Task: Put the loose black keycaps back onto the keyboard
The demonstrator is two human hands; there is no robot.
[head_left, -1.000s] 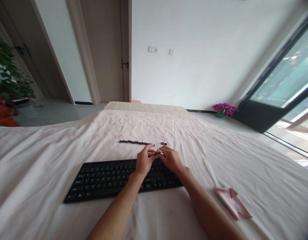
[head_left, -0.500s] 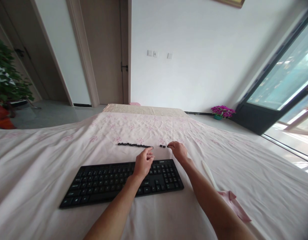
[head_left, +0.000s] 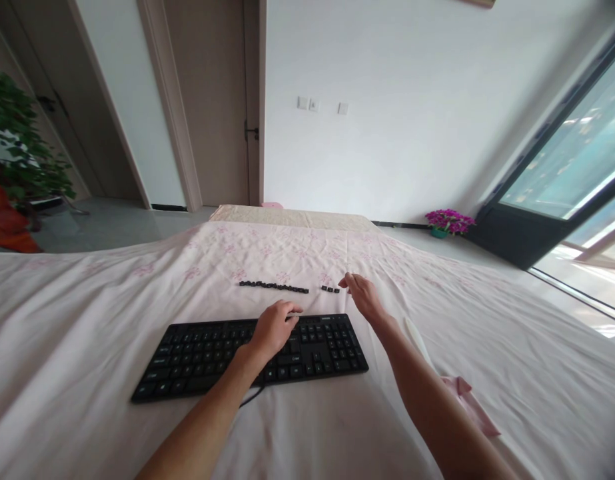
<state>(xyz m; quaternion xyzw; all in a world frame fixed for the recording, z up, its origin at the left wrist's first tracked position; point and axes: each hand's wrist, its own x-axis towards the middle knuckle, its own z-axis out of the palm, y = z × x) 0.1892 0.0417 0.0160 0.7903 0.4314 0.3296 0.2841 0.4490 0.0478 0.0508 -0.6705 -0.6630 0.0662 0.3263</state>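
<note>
A black keyboard [head_left: 197, 357] lies on the pink flowered sheet [head_left: 112, 293]. My left hand [head_left: 273, 328] rests on the keyboard's right middle with its fingers curled down; whatever is in them is hidden. My right hand [head_left: 363, 297] hovers just beyond the keyboard's far right corner, fingers stretched out and empty. Its fingertips are right beside a short group of loose black keycaps [head_left: 330, 289]. A longer row of loose keycaps [head_left: 274, 287] lies in a line to their left.
A white slim tool [head_left: 418, 339] and a pink folded cloth [head_left: 471, 408] lie to the right of my right forearm. The keyboard's cable [head_left: 249, 399] shows at its near edge. A green plant [head_left: 17, 147] stands far left, a purple flower pot [head_left: 448, 221] by the window.
My hands parted from a shared pinch over the keyboard. The right hand went out to the short keycap group, which gained a keycap. The left hand dropped onto the keys.
</note>
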